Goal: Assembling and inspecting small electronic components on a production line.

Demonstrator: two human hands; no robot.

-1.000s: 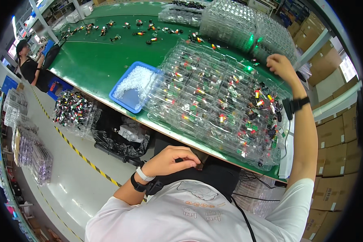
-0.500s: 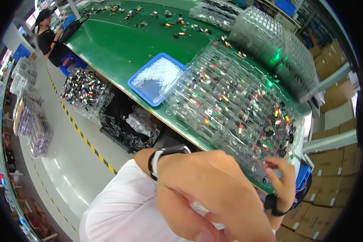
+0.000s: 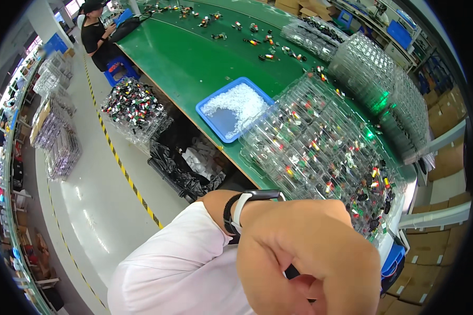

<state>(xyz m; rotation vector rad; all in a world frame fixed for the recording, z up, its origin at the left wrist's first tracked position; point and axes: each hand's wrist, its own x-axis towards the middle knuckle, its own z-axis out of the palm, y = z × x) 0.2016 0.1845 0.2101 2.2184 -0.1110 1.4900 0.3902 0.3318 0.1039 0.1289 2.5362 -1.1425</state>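
Observation:
My left hand (image 3: 310, 247) is large and close in front, with a watch (image 3: 257, 196) on its wrist. Its fingers curl inward; a small dark patch shows in the gap between them, but what they hold is too hidden to name. Beyond it on the green table lies a clear plastic tray (image 3: 268, 167) filled with small electronic parts in red, yellow, green and black. To the tray's left, a blue bin (image 3: 200, 108) holds small white translucent pieces. My right hand is out of sight.
Stacked clear trays (image 3: 365, 63) line the table's (image 3: 173, 58) far right. Under its left edge are a black bag (image 3: 176, 170) and a heap of parts (image 3: 134, 102). A person (image 3: 93, 34) sits at the far left. Cardboard boxes (image 3: 431, 244) are piled at right.
My right hand, earlier over the tray's near right corner, has gone from view. The left hand has shifted right in the picture. The whole scene has also slid right and slightly up.

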